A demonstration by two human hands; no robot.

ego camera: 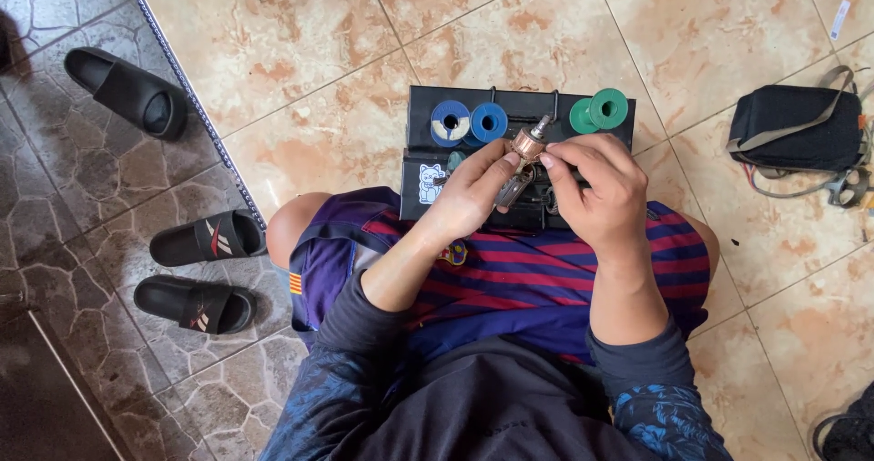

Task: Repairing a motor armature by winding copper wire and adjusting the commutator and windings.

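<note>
On the tiled floor, above the black toolbox, your left hand and right hand both close on the copper armature, steadying it.

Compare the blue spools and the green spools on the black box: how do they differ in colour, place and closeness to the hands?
1. The blue spools are blue; the green spools are green.
2. The blue spools sit toward the left of the black box; the green spools sit at its right end.
3. The green spools lie just above the right hand; the blue spools lie above the left hand, a little farther off.

Both are pairs of round spools resting untouched.
</note>
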